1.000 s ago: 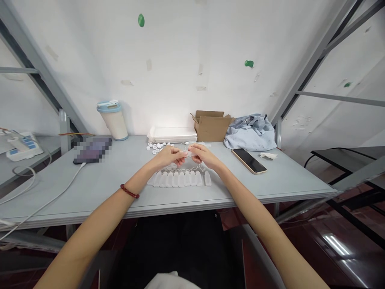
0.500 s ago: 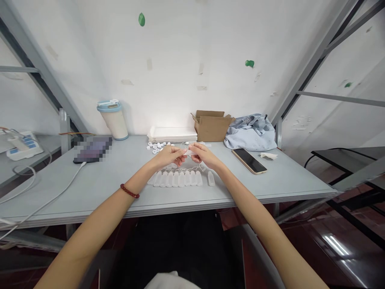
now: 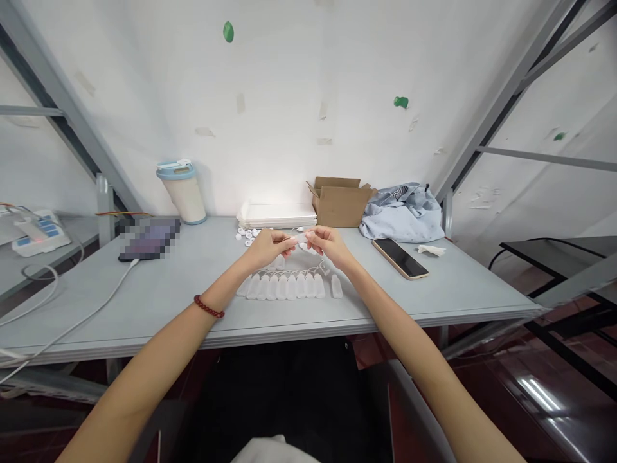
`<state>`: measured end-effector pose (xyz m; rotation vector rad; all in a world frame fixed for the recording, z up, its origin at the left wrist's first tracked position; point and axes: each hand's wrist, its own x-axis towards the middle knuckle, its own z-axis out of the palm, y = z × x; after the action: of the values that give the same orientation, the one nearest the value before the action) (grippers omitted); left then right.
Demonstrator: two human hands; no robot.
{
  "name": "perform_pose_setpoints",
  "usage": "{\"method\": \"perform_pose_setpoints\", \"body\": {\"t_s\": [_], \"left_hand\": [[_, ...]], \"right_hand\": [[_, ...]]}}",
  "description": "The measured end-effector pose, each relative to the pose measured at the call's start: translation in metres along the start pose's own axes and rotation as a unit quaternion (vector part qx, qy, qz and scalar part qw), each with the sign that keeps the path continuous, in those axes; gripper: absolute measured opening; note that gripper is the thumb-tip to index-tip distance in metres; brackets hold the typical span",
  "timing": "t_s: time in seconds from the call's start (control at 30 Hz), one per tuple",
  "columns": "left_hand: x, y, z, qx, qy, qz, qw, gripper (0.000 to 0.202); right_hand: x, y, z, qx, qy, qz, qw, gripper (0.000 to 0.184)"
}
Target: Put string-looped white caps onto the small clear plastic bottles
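Above the middle of the table, my left hand (image 3: 270,249) and my right hand (image 3: 332,246) face each other, fingertips pinched. Between them they hold a small translucent white plastic piece (image 3: 301,238), one end in each hand; its exact shape is partly covered by the fingers. Just in front lies a row of translucent white bottle-shaped plastic pieces (image 3: 282,287), with thin white cord (image 3: 308,269) along their tops. One more such piece (image 3: 336,287) lies apart at the row's right end. Small round white caps (image 3: 248,236) are scattered behind my left hand.
Against the wall stand a stack of white flat sheets or trays (image 3: 277,213), an open cardboard box (image 3: 340,204) and a light blue cloth (image 3: 402,215). A phone (image 3: 400,258) and crumpled tissue (image 3: 431,250) lie right; a tumbler (image 3: 183,196) and a cabled, blurred device (image 3: 150,239) are left.
Both hands have risen slightly and drawn a little apart, so more of the translucent piece shows between the fingertips. The row of pieces on the table is unchanged.
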<state>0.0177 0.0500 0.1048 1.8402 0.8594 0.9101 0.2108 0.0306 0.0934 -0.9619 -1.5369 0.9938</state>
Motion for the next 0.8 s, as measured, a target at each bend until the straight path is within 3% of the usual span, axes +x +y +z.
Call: {"method": "perform_pose_setpoints", "body": {"t_s": [0.33,0.57,0.67,0.8], "left_hand": [[-0.0011,0.0010,0.0043,0.040,0.052,0.059,0.996,0.029],[0.0007,0.0006,0.0002,-0.014,-0.031,-0.034,0.999,0.049],[0.0016,-0.0024,0.0007,-0.031,-0.039,-0.070,0.996,0.054],[0.0015,-0.0034,0.0017,-0.028,-0.032,-0.070,0.997,0.052]], "right_hand": [[-0.0018,-0.0016,0.0016,0.010,-0.002,0.005,1.000,0.041],[0.0000,0.0026,0.0024,0.030,-0.004,-0.007,1.000,0.043],[0.0007,0.0042,0.0019,0.028,-0.013,-0.017,0.999,0.042],[0.0003,0.0035,0.0015,0.009,-0.025,-0.012,1.000,0.042]]}}
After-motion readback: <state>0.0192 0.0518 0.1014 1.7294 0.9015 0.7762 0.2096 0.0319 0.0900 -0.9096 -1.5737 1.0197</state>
